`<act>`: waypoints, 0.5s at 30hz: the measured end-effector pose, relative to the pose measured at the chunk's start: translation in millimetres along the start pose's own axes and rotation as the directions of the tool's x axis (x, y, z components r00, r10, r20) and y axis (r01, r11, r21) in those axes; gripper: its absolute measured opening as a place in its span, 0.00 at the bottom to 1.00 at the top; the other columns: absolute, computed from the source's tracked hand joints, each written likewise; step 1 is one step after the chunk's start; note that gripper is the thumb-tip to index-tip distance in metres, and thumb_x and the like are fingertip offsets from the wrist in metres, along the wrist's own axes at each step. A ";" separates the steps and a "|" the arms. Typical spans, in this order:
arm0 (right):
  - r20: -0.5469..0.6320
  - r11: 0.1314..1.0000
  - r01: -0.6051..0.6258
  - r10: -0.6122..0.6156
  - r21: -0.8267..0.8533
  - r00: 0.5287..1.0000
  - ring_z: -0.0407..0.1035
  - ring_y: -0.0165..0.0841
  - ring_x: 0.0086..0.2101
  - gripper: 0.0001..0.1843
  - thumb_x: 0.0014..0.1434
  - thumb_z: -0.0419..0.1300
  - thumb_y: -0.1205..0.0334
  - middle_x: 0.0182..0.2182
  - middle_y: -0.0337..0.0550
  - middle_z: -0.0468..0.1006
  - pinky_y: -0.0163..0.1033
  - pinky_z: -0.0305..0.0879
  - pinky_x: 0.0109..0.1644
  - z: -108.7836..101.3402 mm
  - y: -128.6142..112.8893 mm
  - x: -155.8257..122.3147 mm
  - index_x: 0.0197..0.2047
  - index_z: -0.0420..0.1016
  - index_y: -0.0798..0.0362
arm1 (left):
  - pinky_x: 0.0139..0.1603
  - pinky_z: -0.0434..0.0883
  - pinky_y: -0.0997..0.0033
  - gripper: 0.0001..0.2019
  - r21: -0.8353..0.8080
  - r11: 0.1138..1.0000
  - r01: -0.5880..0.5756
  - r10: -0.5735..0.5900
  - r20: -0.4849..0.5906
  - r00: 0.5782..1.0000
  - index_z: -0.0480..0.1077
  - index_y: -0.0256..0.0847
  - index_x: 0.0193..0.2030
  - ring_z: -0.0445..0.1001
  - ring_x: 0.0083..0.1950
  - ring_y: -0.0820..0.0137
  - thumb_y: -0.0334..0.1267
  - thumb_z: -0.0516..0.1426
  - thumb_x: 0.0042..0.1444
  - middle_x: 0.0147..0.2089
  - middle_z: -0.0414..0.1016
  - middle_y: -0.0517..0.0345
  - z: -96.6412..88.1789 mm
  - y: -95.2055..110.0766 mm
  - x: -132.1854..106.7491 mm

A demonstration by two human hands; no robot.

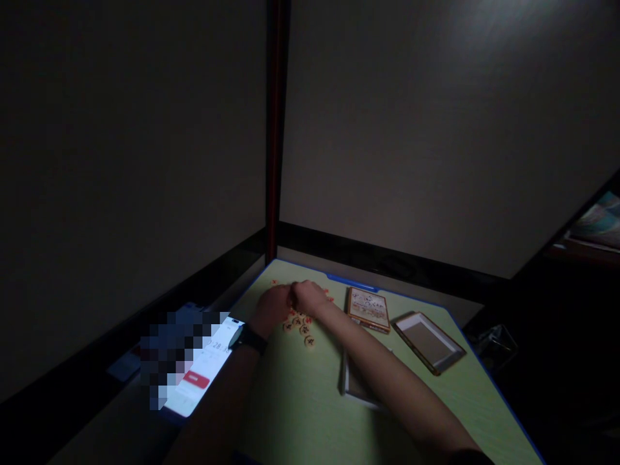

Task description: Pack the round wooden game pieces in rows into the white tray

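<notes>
Several round Chinese chess pieces, some with dark and some with red marks, lie loose on the green table. My left hand, with a watch on its wrist, reaches in from the left over the pieces. Beside it and meeting it at the fingers is my right hand. Both hands look closed, with the fingers curled toward each other among the pieces. Dim light and the backs of the hands hide whatever is between the fingers.
A lidded box with printed characters lies right of my hands. Farther right is an open box part. My right forearm partly covers a tray. A lit phone is at the left edge; walls close in the far corner.
</notes>
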State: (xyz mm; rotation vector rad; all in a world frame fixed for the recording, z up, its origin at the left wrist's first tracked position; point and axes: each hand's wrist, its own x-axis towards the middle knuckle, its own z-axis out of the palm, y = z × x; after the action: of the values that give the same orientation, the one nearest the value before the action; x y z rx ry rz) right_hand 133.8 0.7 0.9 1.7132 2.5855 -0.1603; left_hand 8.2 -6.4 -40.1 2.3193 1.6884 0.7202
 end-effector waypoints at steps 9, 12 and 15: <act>-0.126 0.997 0.060 -0.053 0.053 0.991 0.75 0.42 0.45 0.19 0.58 0.56 0.73 0.47 0.59 0.77 0.38 0.66 0.41 1.3 10.6 -5.0 0.53 0.65 0.58 | 0.54 0.68 0.67 0.13 0.099 0.995 0.021 -0.020 -0.020 1.000 0.77 0.38 0.42 0.77 0.50 0.61 0.30 0.52 0.59 0.46 0.81 0.45 4.3 -0.4 4.8; -0.169 0.991 0.096 -0.080 0.090 0.982 0.72 0.39 0.45 0.20 0.57 0.57 0.73 0.47 0.54 0.76 0.37 0.64 0.42 -5.6 19.7 -15.9 0.53 0.62 0.56 | 0.52 0.69 0.65 0.12 0.190 0.978 0.081 -0.085 0.015 0.996 0.77 0.38 0.44 0.78 0.48 0.61 0.35 0.53 0.60 0.45 0.81 0.45 3.7 5.1 4.5; -0.283 0.957 0.234 -0.179 0.174 0.942 0.71 0.37 0.41 0.16 0.59 0.56 0.72 0.44 0.51 0.75 0.38 0.63 0.42 -11.6 34.2 -38.5 0.51 0.61 0.54 | 0.49 0.69 0.63 0.13 0.252 0.961 0.109 -0.116 0.013 0.993 0.77 0.39 0.44 0.78 0.48 0.60 0.36 0.51 0.61 0.45 0.81 0.45 1.7 11.1 2.6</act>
State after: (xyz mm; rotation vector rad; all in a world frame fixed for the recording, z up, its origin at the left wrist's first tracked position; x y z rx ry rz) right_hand 180.6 -20.1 13.5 1.6144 3.0457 -0.2268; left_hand 18.9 -7.5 -36.2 2.3538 1.9834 0.4735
